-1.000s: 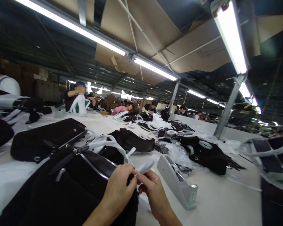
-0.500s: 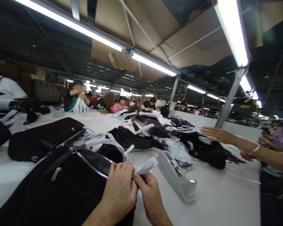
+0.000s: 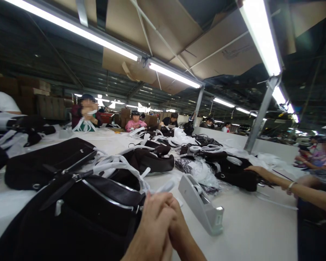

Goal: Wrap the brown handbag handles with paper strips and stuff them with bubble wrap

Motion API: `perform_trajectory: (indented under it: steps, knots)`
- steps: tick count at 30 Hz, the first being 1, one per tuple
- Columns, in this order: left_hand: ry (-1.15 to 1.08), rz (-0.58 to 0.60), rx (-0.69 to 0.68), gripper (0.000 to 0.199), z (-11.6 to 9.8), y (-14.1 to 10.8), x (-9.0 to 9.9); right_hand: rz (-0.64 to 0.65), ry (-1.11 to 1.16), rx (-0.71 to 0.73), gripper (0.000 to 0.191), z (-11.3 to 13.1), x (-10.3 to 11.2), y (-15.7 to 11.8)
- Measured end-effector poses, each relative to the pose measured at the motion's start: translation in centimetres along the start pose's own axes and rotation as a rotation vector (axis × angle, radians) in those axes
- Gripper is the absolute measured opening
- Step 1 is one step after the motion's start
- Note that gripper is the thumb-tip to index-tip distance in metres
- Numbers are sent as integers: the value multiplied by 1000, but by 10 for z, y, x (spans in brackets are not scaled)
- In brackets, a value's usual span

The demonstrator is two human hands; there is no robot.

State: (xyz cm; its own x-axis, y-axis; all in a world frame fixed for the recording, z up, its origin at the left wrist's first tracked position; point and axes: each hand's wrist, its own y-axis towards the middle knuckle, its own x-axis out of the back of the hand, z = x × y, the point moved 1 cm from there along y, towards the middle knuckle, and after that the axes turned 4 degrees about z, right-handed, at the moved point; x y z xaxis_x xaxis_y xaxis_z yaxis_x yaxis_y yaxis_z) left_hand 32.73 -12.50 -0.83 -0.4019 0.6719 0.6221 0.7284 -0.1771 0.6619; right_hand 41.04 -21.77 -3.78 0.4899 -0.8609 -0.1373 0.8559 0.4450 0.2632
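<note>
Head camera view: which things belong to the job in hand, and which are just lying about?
Likely part of the job:
left hand
right hand
nearest black bag
nearby white wrapping

Apparently lying about:
tape dispenser
crumpled clear plastic

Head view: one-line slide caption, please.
Left hand and right hand together beside a black zippered bag, with a grey tape dispenser on the white table.

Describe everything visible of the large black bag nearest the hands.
The large black bag looks like soft fabric, with a smoother, shinier panel edged by a curved silver-toned line. A pale, metallic-looking pull hangs on its front, and a dark strap lies along its upper side. It rests on the white table, its lower part cut off by the frame. The left hand is at its right edge; whether they touch is unclear.
</note>
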Motion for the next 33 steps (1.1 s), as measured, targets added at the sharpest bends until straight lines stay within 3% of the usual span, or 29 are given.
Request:
perform_trajectory:
  steps: [3, 6, 8, 10, 23, 28, 33]
  knots:
    - [-53, -113, 169, 25, 14, 10, 30, 99, 132, -81, 40, 1, 6, 4]
    - [-174, -6, 291, 25, 30, 17, 43, 117, 166, -114, 41, 3, 10, 7]
    - [-253, 98, 329, 26, 33, 19, 38, 104, 148, -107, 41, 5, 11, 7]
    - [-268, 123, 353, 26, 30, 19, 29, 92, 116, -92, 40, 8, 12, 7]
    - [-52, 43, 298, 16, 36, 18, 14, 28, -134, 4, 36, 15, 10, 4]
    - [-93, 20, 327, 16, 38, 19, 13, 151, 39, -14, 40, 18, 13, 0]
    - [-112, -2, 335, 16, 39, 18, 13, 77, -78, -48, 30, 14, 14, -3]
